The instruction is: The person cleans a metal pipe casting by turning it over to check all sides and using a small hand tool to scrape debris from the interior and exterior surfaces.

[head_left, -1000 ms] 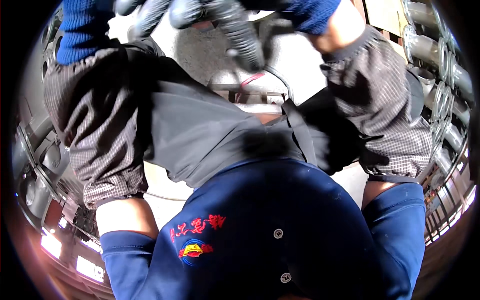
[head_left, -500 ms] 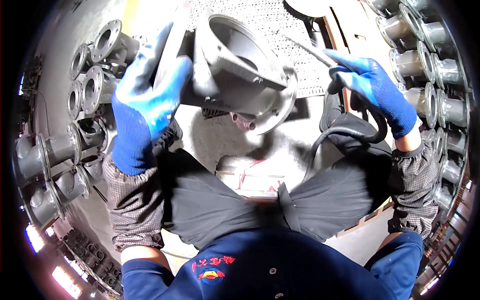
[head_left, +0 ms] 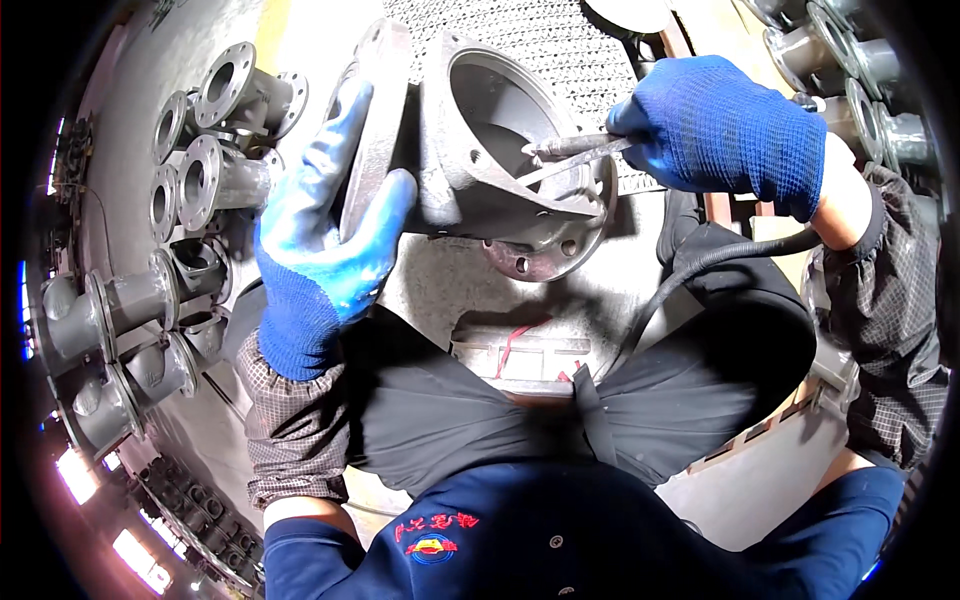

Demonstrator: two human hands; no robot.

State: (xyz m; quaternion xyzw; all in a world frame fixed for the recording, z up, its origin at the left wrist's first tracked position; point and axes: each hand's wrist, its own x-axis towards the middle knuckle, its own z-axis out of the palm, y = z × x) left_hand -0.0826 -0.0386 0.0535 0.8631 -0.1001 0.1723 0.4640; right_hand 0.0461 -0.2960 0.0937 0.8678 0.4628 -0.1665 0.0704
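My left hand, in a blue coated glove, grips the rim of an upright flange on a grey cast-metal valve body. The body is tilted, and its wide round opening faces up and right. My right hand, gloved too, is closed with its back showing. It holds a slim metal rod tool whose end lies over the edge of the opening. A second, pencil-like tip shows beside the rod, and I cannot tell whether it is part of the same tool. A black hose runs below that hand.
Grey flanged castings stand at the left and along the right. A textured metal mat lies beyond the valve body. Between my knees, on the floor, is a pale framed piece with red strips.
My right hand has turned over and brought the rod leftward to the opening. The valve body has tilted and shifted slightly right, my left hand still on its flange.
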